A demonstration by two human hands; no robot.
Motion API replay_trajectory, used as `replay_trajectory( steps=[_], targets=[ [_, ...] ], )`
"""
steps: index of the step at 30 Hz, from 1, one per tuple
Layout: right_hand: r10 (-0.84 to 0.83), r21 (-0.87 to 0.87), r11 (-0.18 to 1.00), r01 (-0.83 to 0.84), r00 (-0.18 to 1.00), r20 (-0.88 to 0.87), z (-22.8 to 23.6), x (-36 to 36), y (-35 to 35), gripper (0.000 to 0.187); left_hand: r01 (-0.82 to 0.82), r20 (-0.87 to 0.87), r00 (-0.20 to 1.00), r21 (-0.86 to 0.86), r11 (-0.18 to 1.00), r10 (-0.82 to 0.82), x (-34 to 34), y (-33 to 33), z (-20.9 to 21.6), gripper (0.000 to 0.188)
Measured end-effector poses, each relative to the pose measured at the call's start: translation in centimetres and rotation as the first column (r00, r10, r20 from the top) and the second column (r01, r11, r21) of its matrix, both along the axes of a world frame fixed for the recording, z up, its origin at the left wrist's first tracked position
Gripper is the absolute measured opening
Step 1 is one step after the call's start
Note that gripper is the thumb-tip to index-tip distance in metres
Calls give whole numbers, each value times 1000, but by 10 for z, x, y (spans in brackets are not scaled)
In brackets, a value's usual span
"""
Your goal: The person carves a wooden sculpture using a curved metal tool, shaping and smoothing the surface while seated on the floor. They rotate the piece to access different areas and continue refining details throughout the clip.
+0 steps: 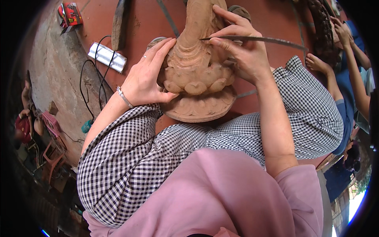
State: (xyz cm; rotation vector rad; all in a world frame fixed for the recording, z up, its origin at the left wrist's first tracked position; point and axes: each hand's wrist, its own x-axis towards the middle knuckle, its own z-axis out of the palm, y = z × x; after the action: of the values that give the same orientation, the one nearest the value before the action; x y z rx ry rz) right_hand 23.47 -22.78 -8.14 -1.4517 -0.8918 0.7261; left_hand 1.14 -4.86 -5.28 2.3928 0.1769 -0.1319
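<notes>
As the right hand (248, 51) pinches a tool (276, 40), the left hand (147, 79) clasps a carving (193, 69) cropped above.

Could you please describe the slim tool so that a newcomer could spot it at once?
Start at the big brown carving. On its right side, the right hand pinches the tool, whose tip points left toward the carving. It is long, narrow and dark, unlike the bulky, lighter carving.

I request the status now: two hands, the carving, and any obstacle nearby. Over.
Left hand spread against brown carving. Right hand pinching thin dark tool, tip at carving's surface. Nothing seen blocking either hand; black cable at left, apart from both.
</notes>
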Motion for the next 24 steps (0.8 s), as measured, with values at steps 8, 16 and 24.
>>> replay_trajectory(
  steps=[8, 16, 24],
  targets=[
    [-99, -24, 995, 98, 993, -70, -2, 10, 3, 13, 5, 0, 1000, -15, 1000, -5, -2, 2, 2, 118],
    [-349, 51, 937, 346, 932, 97, 12, -38, -7, 15, 208, 341, 909, 124, 970, -239, 42, -10, 71, 79],
    [-399, 209, 914, 346, 857, 327, -9, -66, -4, 28, 299, 560, 769, 113, 948, -309, 90, -105, 57, 32]
  ],
)
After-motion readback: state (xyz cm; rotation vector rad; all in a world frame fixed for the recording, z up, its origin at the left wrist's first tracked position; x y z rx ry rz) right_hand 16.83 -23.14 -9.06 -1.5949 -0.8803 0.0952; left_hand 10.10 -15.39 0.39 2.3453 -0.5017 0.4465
